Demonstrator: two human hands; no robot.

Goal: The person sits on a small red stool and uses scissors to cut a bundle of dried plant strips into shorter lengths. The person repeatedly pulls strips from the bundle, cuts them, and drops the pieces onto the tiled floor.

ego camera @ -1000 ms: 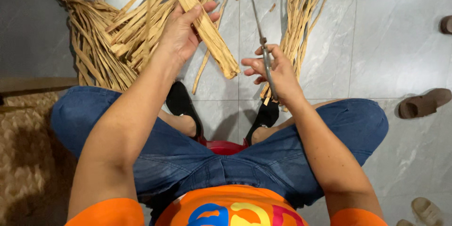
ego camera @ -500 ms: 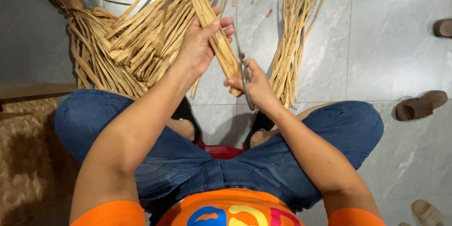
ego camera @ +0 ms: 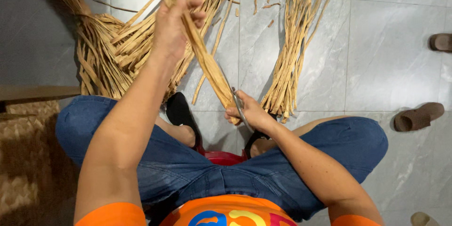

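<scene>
A bundle of tan dried strips (ego camera: pixel 202 54) was held up over the grey tiled floor (ego camera: pixel 386 51), gripped near its upper end by the closed left hand (ego camera: pixel 172 25) and slanting down toward the lap. Its lower end was met by the right hand (ego camera: pixel 249 113), whose fingers were closed around a thin metal blade (ego camera: pixel 238 103) laid against the strips. A loose heap of strips (ego camera: pixel 122 47) lay to the left, a narrower sheaf (ego camera: pixel 292 51) to the right, and brown sandals (ego camera: pixel 419 116) were seen well apart.
</scene>
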